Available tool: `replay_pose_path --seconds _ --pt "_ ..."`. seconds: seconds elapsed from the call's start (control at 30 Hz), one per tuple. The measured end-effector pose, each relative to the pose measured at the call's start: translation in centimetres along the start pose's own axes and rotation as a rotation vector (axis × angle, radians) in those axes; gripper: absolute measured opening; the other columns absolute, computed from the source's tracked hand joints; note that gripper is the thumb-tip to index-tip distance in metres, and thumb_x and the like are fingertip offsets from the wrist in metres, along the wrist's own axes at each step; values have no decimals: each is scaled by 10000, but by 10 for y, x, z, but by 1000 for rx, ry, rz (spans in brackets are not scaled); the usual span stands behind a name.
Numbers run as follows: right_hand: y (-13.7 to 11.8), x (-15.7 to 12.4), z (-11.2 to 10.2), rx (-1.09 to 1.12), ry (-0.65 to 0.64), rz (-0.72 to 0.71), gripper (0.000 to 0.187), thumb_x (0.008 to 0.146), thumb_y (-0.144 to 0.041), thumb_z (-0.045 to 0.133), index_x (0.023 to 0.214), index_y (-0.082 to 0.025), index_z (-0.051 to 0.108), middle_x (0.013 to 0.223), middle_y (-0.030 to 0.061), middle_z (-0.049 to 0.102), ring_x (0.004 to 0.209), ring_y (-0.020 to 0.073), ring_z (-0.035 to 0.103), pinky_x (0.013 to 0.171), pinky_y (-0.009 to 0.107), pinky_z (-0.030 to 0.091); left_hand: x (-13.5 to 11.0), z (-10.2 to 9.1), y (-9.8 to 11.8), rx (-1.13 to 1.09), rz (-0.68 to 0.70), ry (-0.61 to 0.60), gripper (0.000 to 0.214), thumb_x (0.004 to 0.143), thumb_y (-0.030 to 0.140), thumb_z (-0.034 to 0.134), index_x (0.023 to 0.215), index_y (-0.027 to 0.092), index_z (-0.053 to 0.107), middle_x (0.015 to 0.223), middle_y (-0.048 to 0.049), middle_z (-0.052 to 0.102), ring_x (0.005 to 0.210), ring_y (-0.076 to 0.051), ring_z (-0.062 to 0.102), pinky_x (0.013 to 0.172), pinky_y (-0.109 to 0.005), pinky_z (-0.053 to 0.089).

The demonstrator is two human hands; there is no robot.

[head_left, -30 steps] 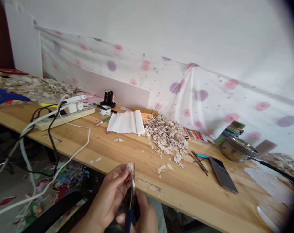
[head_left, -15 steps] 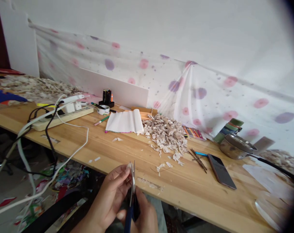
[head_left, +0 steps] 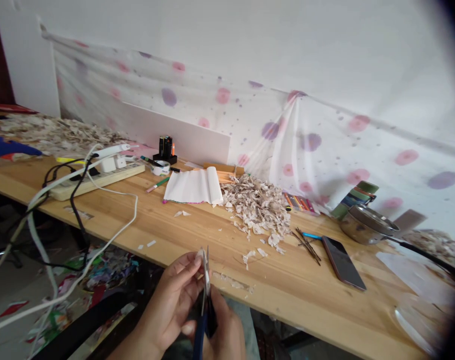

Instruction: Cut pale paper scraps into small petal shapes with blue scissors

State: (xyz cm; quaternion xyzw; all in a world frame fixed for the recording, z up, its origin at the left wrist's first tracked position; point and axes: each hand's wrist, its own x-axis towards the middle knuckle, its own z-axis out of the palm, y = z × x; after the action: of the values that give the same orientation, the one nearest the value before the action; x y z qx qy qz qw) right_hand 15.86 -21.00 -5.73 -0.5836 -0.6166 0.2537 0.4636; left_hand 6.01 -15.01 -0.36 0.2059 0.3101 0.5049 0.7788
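Observation:
Just off the table's near edge, my right hand (head_left: pixel 227 322) is closed around the dark blue handles of a pair of scissors (head_left: pixel 206 282). The blades point away from me and stand slightly apart at the tips. Beside them, my left hand (head_left: pixel 172 287) pinches a small pale flake (head_left: pixel 200 253) between thumb and fingertips, right against the blades. Most of that flake is covered by my fingers. Farther back lies a heap of thin beige flakes (head_left: pixel 259 205), with a few loose flakes (head_left: pixel 249 257) scattered in front of it.
Behind the hands are an open notebook (head_left: pixel 191 187), a pen holder (head_left: pixel 166 152) and a tape roll (head_left: pixel 160 168). A power strip (head_left: pixel 99 180) trails cables at left, near a blue glue gun (head_left: pixel 9 147). Thin twigs (head_left: pixel 307 246), a phone (head_left: pixel 343 262) and a metal pan (head_left: pixel 366 225) lie right.
Almost nothing differs. Both hands, the scissors and the pale flake keep nearly the same place, and the view has shifted very slightly.

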Motion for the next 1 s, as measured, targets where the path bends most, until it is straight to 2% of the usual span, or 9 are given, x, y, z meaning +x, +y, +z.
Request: replay_pose_path --seconds 0.2,0.43,0.7,0.87,1.0 --pt "6 0 -3 -67 -50 -13 634 802 -591 519 1229 -126 578 642 43 655 537 220 622 542 273 493 0 -1 0 -7 -9 -13 94 725 141 729 743 163 640 671 -16 653 567 -109 601 549 -174 523" --pt "4 -1 -3 -85 -53 35 535 788 -436 588 1236 -143 580 704 53 693 570 226 639 525 269 476 -1 1 2 -5 -34 -20 63 761 151 693 739 164 636 655 -25 657 563 -118 610 474 -148 491" --pt "-1 -2 -5 -94 -42 92 525 711 -241 649 1232 -200 598 707 25 713 587 225 665 576 271 506 2 0 3 -9 -1 14 83 789 78 636 746 148 644 685 -27 655 627 -123 643 581 -166 536" --pt "-4 0 -7 -163 -52 134 511 697 -221 661 1206 -213 618 657 10 707 559 221 664 541 254 491 3 -3 3 -5 1 25 77 788 83 642 752 151 652 691 -28 658 634 -132 651 585 -179 550" --pt "-7 1 -8 -136 -52 125 476 711 -246 652 1184 -198 629 682 21 719 581 221 671 592 260 506 5 -4 2 0 20 15 89 788 78 641 735 147 658 691 -27 655 620 -119 636 618 -185 561"
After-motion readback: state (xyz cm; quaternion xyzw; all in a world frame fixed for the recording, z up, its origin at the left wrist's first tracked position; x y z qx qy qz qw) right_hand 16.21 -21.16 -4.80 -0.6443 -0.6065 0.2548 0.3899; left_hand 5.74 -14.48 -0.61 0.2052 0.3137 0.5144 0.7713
